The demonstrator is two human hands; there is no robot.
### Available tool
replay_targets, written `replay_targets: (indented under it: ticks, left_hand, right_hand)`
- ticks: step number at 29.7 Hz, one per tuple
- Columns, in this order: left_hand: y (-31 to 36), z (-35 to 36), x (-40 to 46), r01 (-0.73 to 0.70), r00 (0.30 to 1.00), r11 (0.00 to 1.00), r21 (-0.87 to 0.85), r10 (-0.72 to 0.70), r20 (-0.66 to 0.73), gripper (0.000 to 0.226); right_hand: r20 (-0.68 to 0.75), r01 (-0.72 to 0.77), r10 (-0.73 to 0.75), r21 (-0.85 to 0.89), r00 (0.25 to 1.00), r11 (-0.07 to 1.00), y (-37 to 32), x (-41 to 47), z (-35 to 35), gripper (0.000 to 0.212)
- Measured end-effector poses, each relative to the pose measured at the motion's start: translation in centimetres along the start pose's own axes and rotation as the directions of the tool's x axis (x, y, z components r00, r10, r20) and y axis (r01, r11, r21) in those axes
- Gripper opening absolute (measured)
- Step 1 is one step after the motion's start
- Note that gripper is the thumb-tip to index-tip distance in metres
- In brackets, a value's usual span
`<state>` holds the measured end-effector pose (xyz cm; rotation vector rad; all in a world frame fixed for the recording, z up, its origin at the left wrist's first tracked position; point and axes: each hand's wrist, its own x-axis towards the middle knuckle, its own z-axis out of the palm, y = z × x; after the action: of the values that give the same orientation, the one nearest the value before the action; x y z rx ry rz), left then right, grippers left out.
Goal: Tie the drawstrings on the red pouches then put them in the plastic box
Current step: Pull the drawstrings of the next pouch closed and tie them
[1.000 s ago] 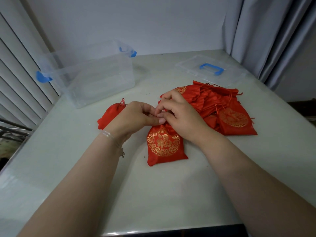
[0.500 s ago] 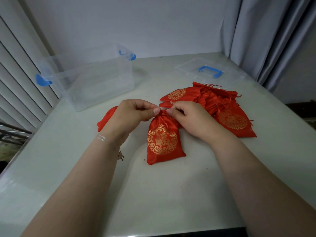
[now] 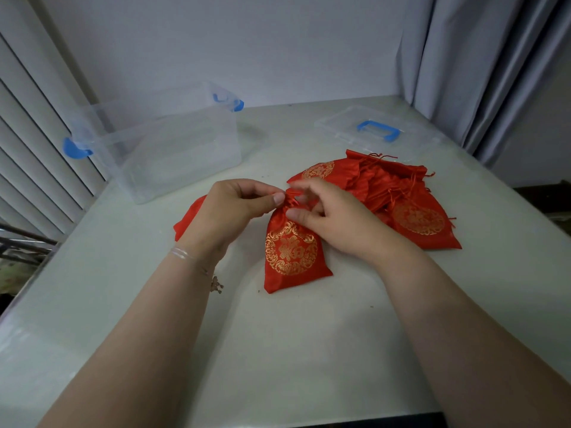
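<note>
Two bare forearms reached up from the bottom of the frame across a pale table [image 3: 296,350], the left wrist wearing a thin clear bracelet [image 3: 188,257]. At the centre of the frame lay a red pouch [image 3: 292,251] with a round gold emblem, flat on the table with its gathered neck pointing away from the person. The left hand [image 3: 228,211] pinched that neck from the left, thumb and curled fingers pressed on the bunched cloth. The right hand [image 3: 333,217] met it from the right with fingers bent, the thumb against the pouch just below the neck; whether it gripped a drawstring could not be told. Partly hidden behind the left hand lay another red pouch [image 3: 188,216]. Right of centre, just beyond the right hand, sat a pile of red pouches [image 3: 401,196] with loose cords showing. Farther back, in the upper left of the frame, stood the clear plastic box [image 3: 173,149] with blue latches, open on top. In the upper right lay its clear lid [image 3: 349,125] with a blue handle, near a grey curtain [image 3: 494,72].
</note>
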<state>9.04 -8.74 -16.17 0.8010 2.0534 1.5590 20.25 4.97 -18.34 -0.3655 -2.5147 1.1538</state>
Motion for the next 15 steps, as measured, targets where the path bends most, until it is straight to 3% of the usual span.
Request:
replay_targets:
  ticks: [4,10,15]
  left_hand:
    - [0.0,0.1,0.0,-0.002,1.000,1.000,-0.004,0.002,-0.026,0.010]
    - [-0.5,-0.1,0.6,0.081,0.995,0.997,0.000,-0.080,-0.065,0.007]
    - [-0.9,-0.8,0.7,0.160,0.987,0.980,-0.117,-0.155,0.050,0.007]
  right_hand:
    - [-0.107,-0.023,0.012,-0.102,0.994,0.994,0.1,-0.1,-0.4,0.011]
    - [-0.064,0.104,-0.119,-0.200,0.991,0.974,-0.7,-0.4,-0.6,0.014]
    - [0.083,0.143,-0.132,-0.144,0.988,0.979,-0.7,-0.6,-0.9,0.016]
